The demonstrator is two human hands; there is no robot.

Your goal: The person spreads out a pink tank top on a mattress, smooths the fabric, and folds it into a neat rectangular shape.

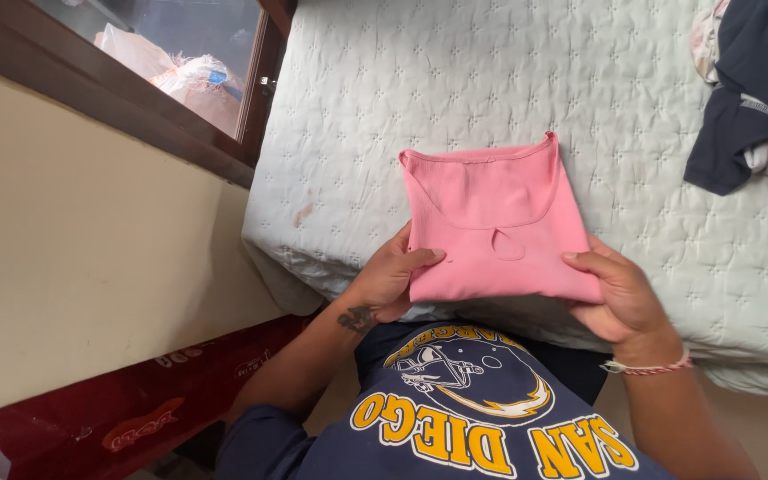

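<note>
A folded pink top [500, 213] lies on the near edge of a bed with a pale green quilted cover [455, 80]. My left hand [395, 277] grips the top's near left corner, thumb on the cloth. My right hand [617, 293] holds the near right corner, with a red and white string bracelet at the wrist. The top's neckline with a small keyhole opening faces up.
A pile of dark blue, white and red clothes [753, 98] sits at the bed's far right. A cream wall [91, 258] with a dark wooden window frame [117, 107] stands to the left. A red printed sack [135, 409] lies on the floor at lower left.
</note>
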